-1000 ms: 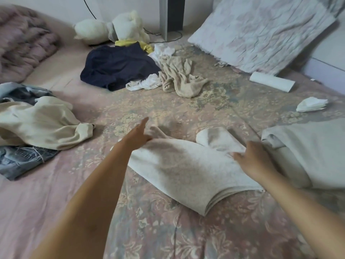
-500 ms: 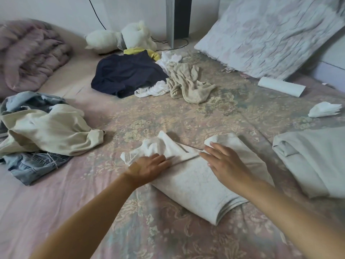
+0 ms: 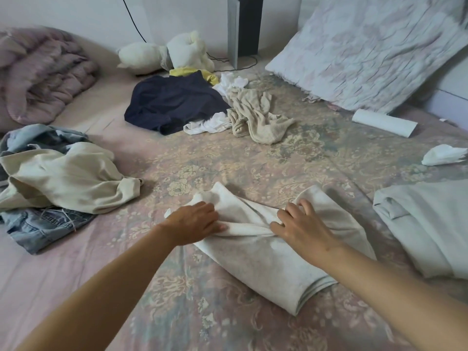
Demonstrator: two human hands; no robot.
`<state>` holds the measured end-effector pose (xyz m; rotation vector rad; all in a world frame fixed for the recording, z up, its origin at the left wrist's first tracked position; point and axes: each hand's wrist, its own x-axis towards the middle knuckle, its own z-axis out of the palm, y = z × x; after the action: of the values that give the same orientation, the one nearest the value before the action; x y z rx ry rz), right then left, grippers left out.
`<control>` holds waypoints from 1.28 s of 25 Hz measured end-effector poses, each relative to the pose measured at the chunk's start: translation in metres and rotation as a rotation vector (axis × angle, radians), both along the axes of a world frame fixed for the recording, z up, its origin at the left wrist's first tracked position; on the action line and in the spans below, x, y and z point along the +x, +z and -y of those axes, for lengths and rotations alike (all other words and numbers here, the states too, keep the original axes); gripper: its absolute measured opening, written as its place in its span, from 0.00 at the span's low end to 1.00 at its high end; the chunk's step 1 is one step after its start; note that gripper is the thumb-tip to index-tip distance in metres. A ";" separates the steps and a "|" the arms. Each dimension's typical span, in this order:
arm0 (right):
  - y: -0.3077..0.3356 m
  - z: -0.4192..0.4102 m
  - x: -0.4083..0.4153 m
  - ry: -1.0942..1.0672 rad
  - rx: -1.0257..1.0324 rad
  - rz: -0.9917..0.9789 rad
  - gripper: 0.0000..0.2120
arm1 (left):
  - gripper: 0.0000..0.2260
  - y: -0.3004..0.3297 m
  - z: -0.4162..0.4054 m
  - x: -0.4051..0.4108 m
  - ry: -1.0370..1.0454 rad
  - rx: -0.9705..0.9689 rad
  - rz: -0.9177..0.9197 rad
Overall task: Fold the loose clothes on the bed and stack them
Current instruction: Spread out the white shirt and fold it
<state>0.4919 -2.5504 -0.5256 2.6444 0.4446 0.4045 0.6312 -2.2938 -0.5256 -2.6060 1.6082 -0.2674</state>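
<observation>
An off-white garment (image 3: 266, 259), partly folded, lies on the floral bedspread (image 3: 228, 158) in front of me. My left hand (image 3: 195, 221) grips its bunched left part. My right hand (image 3: 301, 229) pinches a raised fold near its middle, fingers curled. A folded pale grey garment (image 3: 430, 224) lies to the right. Loose clothes lie around: a cream shirt (image 3: 63, 178) over blue jeans (image 3: 45, 226) at left, and a navy garment (image 3: 174, 105), a white piece (image 3: 210, 125) and a beige knit (image 3: 258, 120) further back.
A rolled pink quilt (image 3: 38, 74) sits at the far left and a white plush toy (image 3: 164, 54) by the wall. A large pillow (image 3: 367, 46) leans at the back right, with a paper roll (image 3: 383, 122) and a crumpled tissue (image 3: 443, 154) below it.
Both hands came in from the garment's outer edges toward its middle. They now gather a ridge of fabric between them, and the sleeve end is bunched under my left hand.
</observation>
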 end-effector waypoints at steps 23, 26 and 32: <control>0.006 -0.006 0.052 -0.489 0.363 -0.411 0.20 | 0.15 0.026 -0.065 0.029 0.949 -0.087 -0.500; 0.005 0.002 0.051 -0.462 0.410 -0.404 0.20 | 0.23 0.026 -0.050 0.032 0.814 -0.474 -0.751; -0.001 0.010 0.046 -0.039 0.457 -0.118 0.17 | 0.07 0.013 -0.032 0.033 0.751 -0.193 -0.646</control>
<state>0.5381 -2.5599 -0.5267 3.1274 0.3706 0.3756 0.6638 -2.2618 -0.5130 -3.4170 0.5524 0.5339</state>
